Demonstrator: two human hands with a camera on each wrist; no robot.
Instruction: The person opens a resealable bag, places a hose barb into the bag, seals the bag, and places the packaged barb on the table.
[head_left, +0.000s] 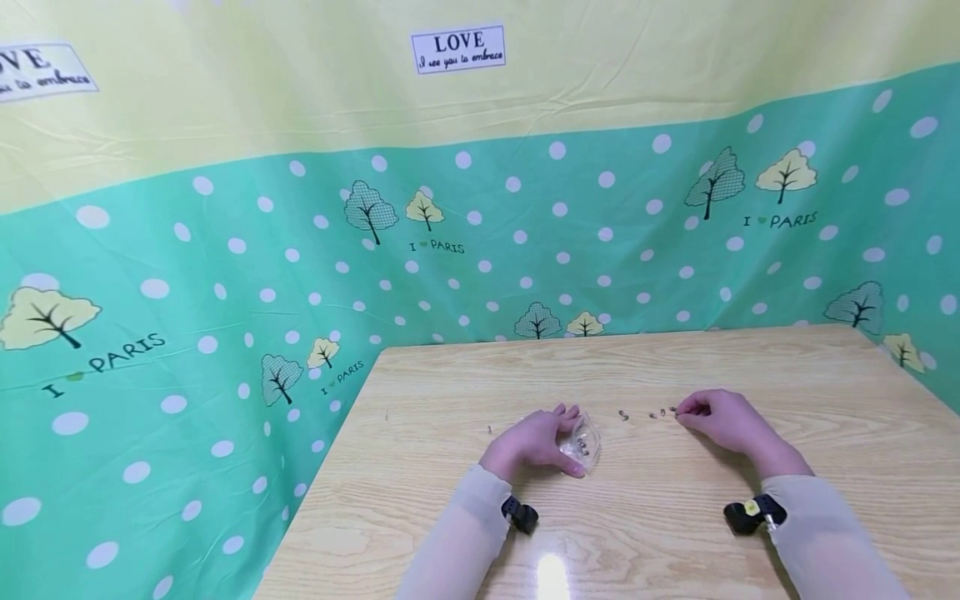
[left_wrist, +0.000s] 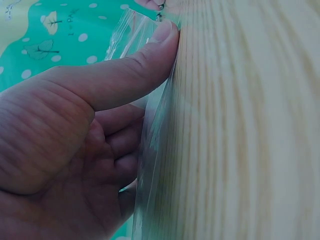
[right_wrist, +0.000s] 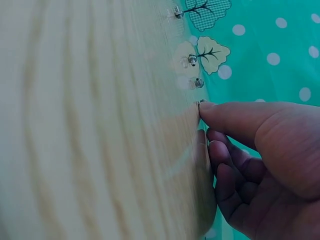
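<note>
A teal-and-yellow printed cloth (head_left: pixel 480 275) hangs behind a wood-grain table (head_left: pixel 465 533). On the tabletop, toward its right side, a small metal piece (head_left: pixel 672 409) sits at the fingertips of the right hand (head_left: pixel 723 421), directly to that hand's left; the thumb and forefinger appear to pinch it, with the other fingers curled in. The right hand is much the nearer of the two. The piece seems to lie flat with its long axis roughly sideways, but it is too small to tell which end points where. Just left of it are two loose pieces (head_left: pixel 663 412), and farther left another piece (head_left: pixel 623 415), strung in a rough row toward a clear plastic bag (head_left: pixel 590 433). The bag seems longer away from the person than across; I cannot tell which way its mouth faces. Metal bits (head_left: pixel 583 447) show inside it. The left hand (head_left: pixel 532 439) grips the bag from its left side, thumb along the near edge, fingers toward the far one. Left of that hand lies one stray piece (head_left: pixel 490 430)
</note>
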